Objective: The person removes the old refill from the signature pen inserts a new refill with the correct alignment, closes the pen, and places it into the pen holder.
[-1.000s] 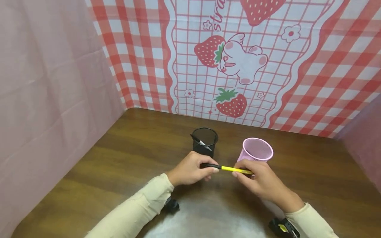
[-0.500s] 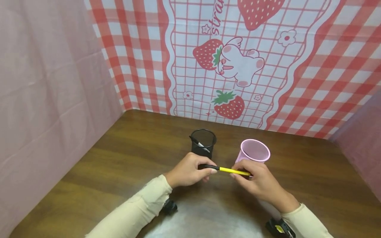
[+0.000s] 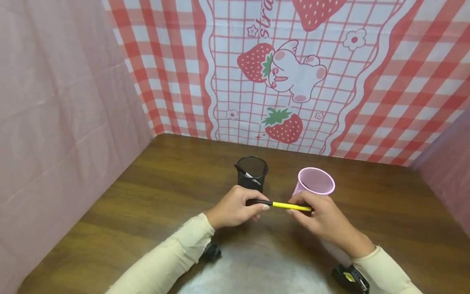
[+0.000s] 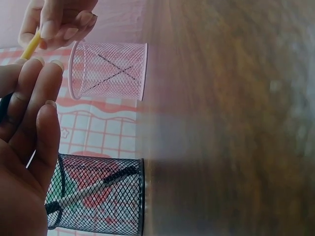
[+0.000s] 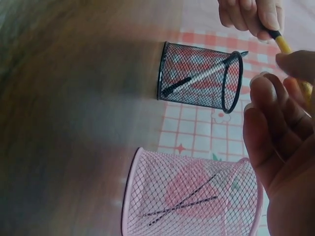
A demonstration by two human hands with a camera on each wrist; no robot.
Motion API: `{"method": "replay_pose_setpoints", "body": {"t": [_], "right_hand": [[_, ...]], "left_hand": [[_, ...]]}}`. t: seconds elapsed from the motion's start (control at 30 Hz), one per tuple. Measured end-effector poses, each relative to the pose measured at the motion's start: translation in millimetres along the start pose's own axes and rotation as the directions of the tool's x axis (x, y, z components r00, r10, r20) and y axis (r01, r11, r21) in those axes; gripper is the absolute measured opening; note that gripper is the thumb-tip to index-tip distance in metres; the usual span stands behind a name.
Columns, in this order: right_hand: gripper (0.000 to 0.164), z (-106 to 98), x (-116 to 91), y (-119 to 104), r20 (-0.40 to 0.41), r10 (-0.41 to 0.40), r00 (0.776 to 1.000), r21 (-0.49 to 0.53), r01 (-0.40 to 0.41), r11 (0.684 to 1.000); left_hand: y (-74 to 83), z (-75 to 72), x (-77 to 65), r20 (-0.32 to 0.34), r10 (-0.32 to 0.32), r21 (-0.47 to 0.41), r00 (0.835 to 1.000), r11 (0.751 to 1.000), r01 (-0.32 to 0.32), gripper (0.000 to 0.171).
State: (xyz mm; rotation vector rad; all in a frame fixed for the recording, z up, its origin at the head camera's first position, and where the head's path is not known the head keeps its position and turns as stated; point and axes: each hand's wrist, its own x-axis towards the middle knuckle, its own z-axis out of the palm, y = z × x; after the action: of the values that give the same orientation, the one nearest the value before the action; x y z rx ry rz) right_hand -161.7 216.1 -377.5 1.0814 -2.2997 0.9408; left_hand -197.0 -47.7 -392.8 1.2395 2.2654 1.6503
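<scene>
Both hands hold a slim yellow-and-black pen (image 3: pixel 285 205) level between them. Its black end is pinched between the thumb and fingers of my left hand (image 3: pixel 233 209), while my right hand (image 3: pixel 328 218) pinches the far part of the yellow barrel. Just beyond the left hand stands a black mesh cup (image 3: pixel 247 183), with a black-and-white marker (image 3: pixel 250 176) leaning inside. A pink mesh cup (image 3: pixel 299 188) stands behind the right hand, which covers its lower part. In the left wrist view, two thin dark sticks (image 4: pixel 120 73) cross inside the pink cup.
The cups stand side by side on a brown wood-grain table (image 3: pixel 121 210). A red checked cloth with strawberries (image 3: pixel 174 77) hangs behind it, and a pale pink curtain (image 3: pixel 62 102) lines the left side. Black wrist devices (image 3: pixel 351 278) sit under the cream sleeves.
</scene>
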Motion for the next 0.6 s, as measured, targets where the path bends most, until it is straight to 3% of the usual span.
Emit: {"method": "replay_pose_setpoints", "body": {"t": [0.17,0.37,0.6], "right_hand": [[0.033,-4.0,-1.3,1.6,0.033,0.016,0.999,0.027,-0.017,0.999],[0.016,-5.6,-2.0,4.6,0.039,0.039,0.999,0.023,-0.039,0.999],[0.027,-2.5,-1.9,5.5,0.041,0.029,0.999,-0.009,-0.028,1.000]], "left_hand": [[0.4,0.5,-0.8,0.007,-0.005,-0.001,1.000,1.000,0.005,0.018],[0.4,-1.4,0.5,-0.007,0.018,-0.006,1.000,1.000,-0.018,0.015],[-0.9,0.2,2.3,0.004,0.039,-0.009,0.999,0.999,-0.039,0.013]]}}
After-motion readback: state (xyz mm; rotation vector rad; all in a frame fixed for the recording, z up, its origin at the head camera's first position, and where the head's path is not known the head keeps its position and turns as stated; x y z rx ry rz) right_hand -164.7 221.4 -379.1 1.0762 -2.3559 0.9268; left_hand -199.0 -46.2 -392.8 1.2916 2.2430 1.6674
